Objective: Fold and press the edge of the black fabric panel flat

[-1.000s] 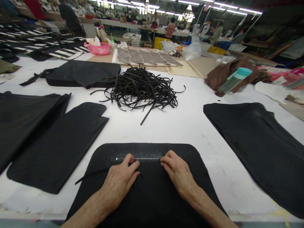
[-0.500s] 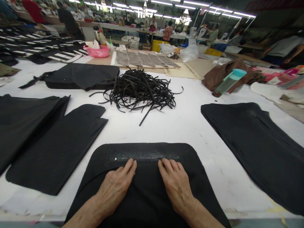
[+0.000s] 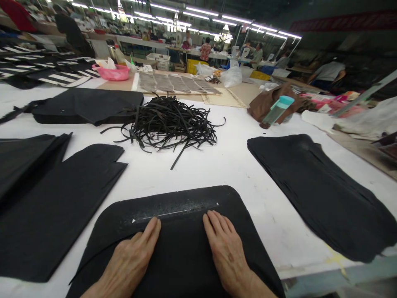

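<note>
A black fabric panel with rounded far corners lies right in front of me on the white table. A chalky white line runs across it near its far edge. My left hand lies flat on the panel, fingers stretched out together, tips just below the line. My right hand rests flat beside it, fingers extended, also just short of the line. Neither hand holds anything. A thin black strip pokes out from under the panel at the left.
A heap of black strips sits mid-table. Stacks of black panels lie at the left, the right and the far left. Beyond are a teal-capped bottle, a pink basin and other people at distant tables.
My hands went from curled fingers at the chalk line to lying flat, and slid back toward me. The view has turned to the right.
</note>
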`<action>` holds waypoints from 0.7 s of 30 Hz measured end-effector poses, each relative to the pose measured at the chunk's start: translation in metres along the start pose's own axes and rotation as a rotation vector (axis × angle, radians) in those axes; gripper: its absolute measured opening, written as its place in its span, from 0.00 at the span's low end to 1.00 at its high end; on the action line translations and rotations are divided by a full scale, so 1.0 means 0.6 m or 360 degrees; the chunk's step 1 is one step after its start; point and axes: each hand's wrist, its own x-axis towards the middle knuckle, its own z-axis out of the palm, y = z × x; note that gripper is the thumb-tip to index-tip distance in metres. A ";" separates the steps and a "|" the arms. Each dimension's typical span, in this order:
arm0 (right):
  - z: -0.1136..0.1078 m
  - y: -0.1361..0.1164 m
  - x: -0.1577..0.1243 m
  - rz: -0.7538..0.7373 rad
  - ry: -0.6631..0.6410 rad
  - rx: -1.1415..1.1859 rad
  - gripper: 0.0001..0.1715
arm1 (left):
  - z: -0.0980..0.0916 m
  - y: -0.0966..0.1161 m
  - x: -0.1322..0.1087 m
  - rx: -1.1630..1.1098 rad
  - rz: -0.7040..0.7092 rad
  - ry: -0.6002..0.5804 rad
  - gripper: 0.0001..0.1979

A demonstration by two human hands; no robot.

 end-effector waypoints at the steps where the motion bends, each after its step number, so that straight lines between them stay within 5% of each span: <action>1: -0.001 0.005 0.001 0.0042 -0.0016 -0.0018 0.26 | -0.002 0.001 0.001 -0.0006 -0.0008 -0.0014 0.33; 8: -0.011 0.032 0.008 0.0100 -0.0089 -0.0094 0.25 | -0.004 0.002 0.004 0.0078 -0.0007 -0.0003 0.33; 21: -0.006 0.045 0.005 0.0171 -0.0082 -0.0143 0.23 | 0.007 -0.046 -0.044 0.0281 -0.0011 0.0347 0.30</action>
